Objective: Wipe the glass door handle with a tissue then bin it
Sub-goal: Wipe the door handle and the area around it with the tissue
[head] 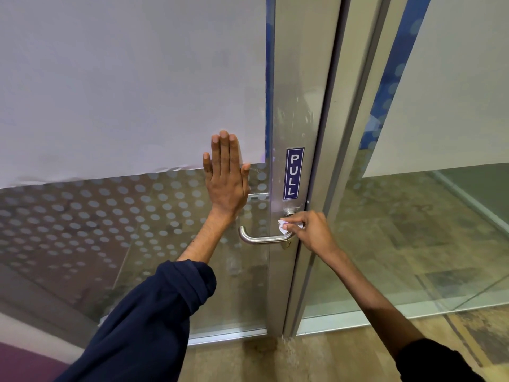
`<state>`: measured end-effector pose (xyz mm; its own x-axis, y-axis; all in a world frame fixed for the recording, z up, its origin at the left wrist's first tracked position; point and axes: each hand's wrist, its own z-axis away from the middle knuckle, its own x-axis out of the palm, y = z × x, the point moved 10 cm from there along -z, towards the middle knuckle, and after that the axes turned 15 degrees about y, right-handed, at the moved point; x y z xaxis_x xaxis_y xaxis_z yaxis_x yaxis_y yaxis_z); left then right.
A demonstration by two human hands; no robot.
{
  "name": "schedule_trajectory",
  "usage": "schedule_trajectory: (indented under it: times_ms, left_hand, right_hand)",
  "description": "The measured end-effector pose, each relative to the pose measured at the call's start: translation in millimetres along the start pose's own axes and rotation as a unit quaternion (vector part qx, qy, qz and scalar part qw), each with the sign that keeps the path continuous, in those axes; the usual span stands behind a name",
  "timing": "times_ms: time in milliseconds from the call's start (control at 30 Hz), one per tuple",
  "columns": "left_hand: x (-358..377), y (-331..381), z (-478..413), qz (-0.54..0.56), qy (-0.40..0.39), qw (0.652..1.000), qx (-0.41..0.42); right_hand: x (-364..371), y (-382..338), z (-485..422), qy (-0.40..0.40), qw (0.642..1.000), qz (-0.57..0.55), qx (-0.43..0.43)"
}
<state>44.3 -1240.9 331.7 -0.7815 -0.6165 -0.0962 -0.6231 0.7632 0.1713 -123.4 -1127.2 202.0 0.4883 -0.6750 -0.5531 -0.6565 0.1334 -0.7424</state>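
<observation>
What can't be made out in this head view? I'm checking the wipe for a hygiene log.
- Tissue: mostly hidden inside the right hand; its size and dirtiness cannot be told.
- Door handle: its hub end is covered by that hand and the tissue.
- Bin: none inside the frame.
- Glass under the left hand: covered by the flat palm.
- Room behind the door: hidden by the white sheet and frosted dots.

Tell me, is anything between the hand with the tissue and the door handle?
No. The right hand already presses the tissue against the door handle near its base. The left hand rests flat on the glass, off to the side.
</observation>
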Motion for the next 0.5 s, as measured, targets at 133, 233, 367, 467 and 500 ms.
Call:
schedule_trajectory:
  times_ms: [133, 233, 367, 467, 500]
  left_hand:
    - [0, 0, 1, 0.004, 0.0, 1.0, 0.002]
    - [1, -1, 1, 0.002, 0.001, 1.0, 0.002]
    - [3, -2, 2, -0.001, 0.002, 1.0, 0.004]
    - [1, -1, 2, -0.003, -0.002, 1.0, 0.007]
    - [1, -1, 2, -0.005, -0.005, 1.0, 0.009]
  right_hand:
    - [-8, -9, 13, 0.088, 0.996, -0.009, -0.017]
    - [-8, -10, 26, 0.116, 0.993, -0.006, -0.012]
    - [-6, -20, 47, 0.142, 0.989, -0.003, -0.033]
    - [-5, -27, 53, 0.161, 0.986, 0.006, -0.037]
    - [-4, -31, 54, 0.163, 0.986, 0.007, -0.039]
